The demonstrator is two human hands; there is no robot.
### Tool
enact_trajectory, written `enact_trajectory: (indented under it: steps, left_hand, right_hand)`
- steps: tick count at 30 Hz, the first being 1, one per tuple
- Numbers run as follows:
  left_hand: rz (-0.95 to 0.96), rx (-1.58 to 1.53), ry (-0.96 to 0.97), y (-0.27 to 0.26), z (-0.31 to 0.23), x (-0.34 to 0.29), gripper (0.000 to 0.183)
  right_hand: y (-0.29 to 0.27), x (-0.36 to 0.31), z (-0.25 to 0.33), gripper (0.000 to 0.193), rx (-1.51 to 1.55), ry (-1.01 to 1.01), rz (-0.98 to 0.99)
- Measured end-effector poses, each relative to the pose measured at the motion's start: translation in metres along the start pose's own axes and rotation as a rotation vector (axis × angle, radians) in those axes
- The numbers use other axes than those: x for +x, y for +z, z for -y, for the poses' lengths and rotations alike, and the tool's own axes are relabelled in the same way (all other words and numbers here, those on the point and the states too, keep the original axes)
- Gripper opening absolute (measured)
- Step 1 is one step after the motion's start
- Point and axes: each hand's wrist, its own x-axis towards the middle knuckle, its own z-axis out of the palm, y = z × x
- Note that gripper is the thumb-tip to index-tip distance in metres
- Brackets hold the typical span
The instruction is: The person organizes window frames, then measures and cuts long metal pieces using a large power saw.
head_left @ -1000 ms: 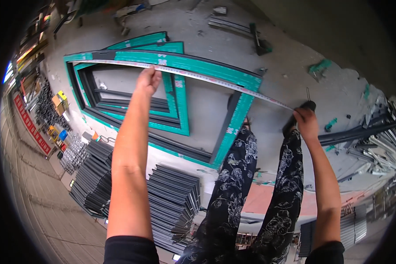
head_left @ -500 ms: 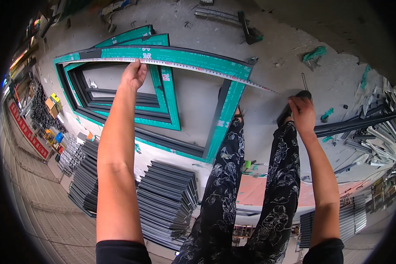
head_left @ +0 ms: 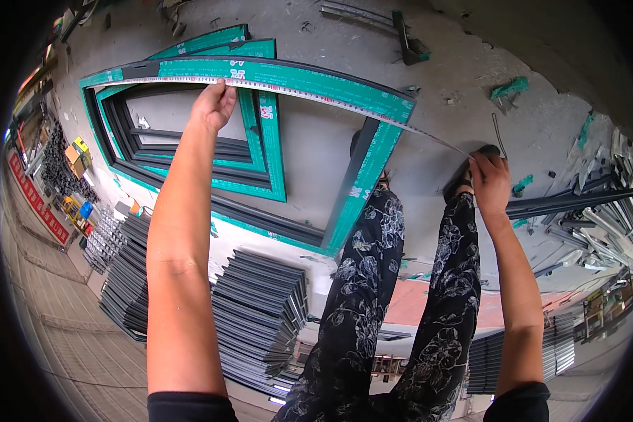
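A long tape measure blade (head_left: 302, 93) lies along the far bar of a green-and-black window frame (head_left: 359, 190) and runs out past its right corner. My left hand (head_left: 214, 105) is closed on the blade near the middle of that bar, thumb and fingers pinching it. Beyond the corner, my right hand (head_left: 489, 184) has its fingertips together at the blade's right end, in front of my shoe. No tape case can be made out. A smaller green-and-black frame (head_left: 278, 148) lies within and under the large one, at the left.
Stacks of dark grey profiles (head_left: 257, 309) lie behind the frame at lower left. Long black bars (head_left: 570, 202) and a heap of metal offcuts (head_left: 605, 232) are at the right. Green film scraps (head_left: 510, 87) litter the grey floor. My legs (head_left: 439, 281) stand close to the frame's right side.
The blade's right stretch now shows running up to my right fingertips; before, it faded out short of them. My left hand stays at the same spot on the bar. The view has shifted slightly.
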Motion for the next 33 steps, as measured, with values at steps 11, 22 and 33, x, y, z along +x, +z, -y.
enact_trajectory:
  steps: [11,22,33]
  left_hand:
    - [0.049,-0.018,-0.006,-0.0026,-0.0005,0.0010,0.011]
    - [0.053,0.023,0.020,0.0025,0.0001,-0.0073,0.011]
    - [0.026,0.000,0.027,-0.0020,0.0001,0.0015,0.010]
  right_hand:
    - [0.0010,0.0008,0.0023,0.016,-0.051,-0.034,-0.024]
    - [0.0023,-0.0007,0.0004,0.017,-0.092,-0.039,-0.039]
    - [0.0045,-0.0008,0.0007,0.017,-0.090,-0.053,-0.049]
